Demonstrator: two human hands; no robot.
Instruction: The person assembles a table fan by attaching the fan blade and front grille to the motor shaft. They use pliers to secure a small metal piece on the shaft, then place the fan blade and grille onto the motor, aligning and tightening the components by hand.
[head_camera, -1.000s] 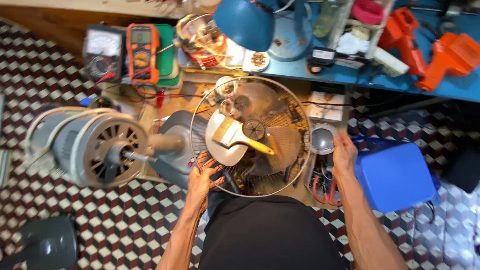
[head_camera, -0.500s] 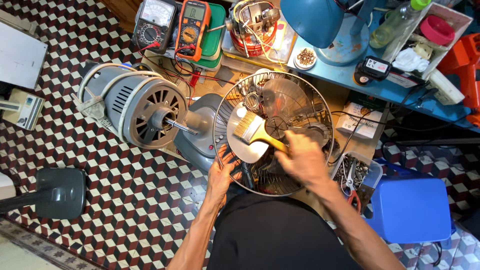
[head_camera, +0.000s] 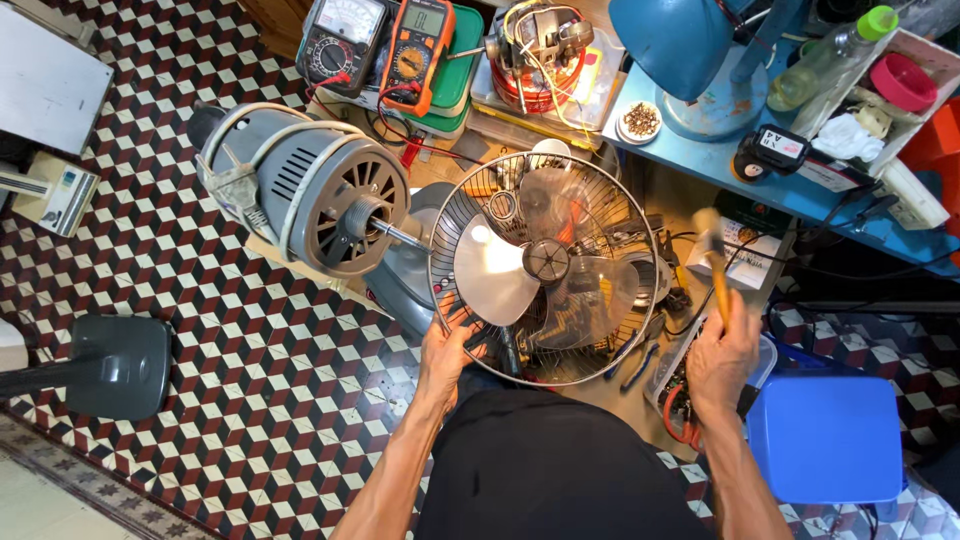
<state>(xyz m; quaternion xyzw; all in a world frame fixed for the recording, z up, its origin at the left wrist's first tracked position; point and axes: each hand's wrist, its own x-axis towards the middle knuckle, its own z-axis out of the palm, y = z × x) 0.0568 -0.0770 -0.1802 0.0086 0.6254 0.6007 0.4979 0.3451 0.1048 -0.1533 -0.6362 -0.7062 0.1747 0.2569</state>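
L hand (head_camera: 447, 352) grips the lower-left rim of the round wire fan guard (head_camera: 545, 268), fingers (head_camera: 462, 322) curled shut around the wire w/ thumb on the rim. Guard lies face-up in front of the person, w/ translucent fan blades (head_camera: 500, 275) and a dark hub (head_camera: 547, 260) showing through the wires.

R hand (head_camera: 722, 358) is off to the right of the guard, apart from it, fingers closed on the yellow handle of a paintbrush (head_camera: 715, 262). Brush points up and away from the person, bristle end blurred, just beside the guard's right edge.

Left of the guard: grey motor housing (head_camera: 305, 190) on its side, shaft pointing toward the guard. Behind it, two multimeters (head_camera: 385, 42) (one black, one orange) w/ red leads. A bare motor w/ copper windings (head_camera: 540, 52) sits behind the guard. Blue tabletop (head_camera: 800, 195) at upper right carries a blue lamp (head_camera: 680, 45), a small dish of screws (head_camera: 640, 120) and a green-capped bottle (head_camera: 825, 55). Blue plastic box (head_camera: 825, 440) near the R hand, lower right. Dark fan base (head_camera: 120, 365) on the chequered tile floor (head_camera: 250, 400), far left.
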